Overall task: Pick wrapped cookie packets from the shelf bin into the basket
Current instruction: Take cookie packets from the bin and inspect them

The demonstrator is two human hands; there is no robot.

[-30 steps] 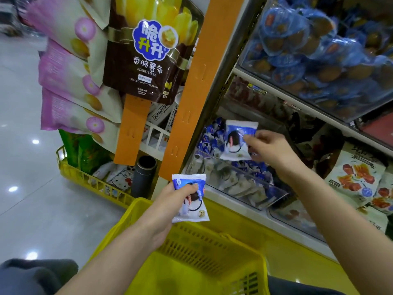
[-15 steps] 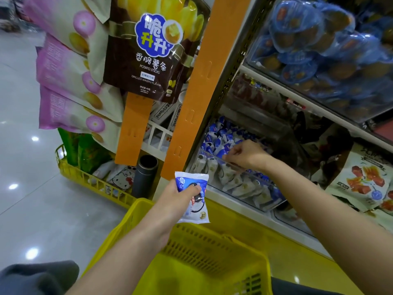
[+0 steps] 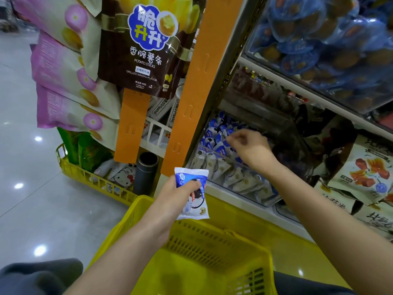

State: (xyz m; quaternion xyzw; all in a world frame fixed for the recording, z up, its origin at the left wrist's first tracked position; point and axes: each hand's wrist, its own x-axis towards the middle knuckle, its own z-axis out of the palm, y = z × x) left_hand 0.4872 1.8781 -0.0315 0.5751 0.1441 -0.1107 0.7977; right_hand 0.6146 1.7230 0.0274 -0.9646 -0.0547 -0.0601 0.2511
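Beside shelf bin (image 3: 212, 150) | glossy grey floor (image 3: 32, 209) | yellow basket (image 3: 202, 252) below

Hanging brown bag (image 3: 146, 52): blue logo "脆升升", then "香脆薯条", "POTATO STICKS" and "GRILLED WAGYU FLAVOR" below it. Other print is too blurred to read.

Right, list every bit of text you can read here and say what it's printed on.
"脆升升": blue logo on the brown snack bag.
"香脆薯条": same bag, under the logo.
"POTATO STICKS": same bag.
"GRILLED WAGYU FLAVOR": same bag.
Cookie packet in the left hand: print too blurred to read.
Pink bags and white boxes: print too faint or small to read.
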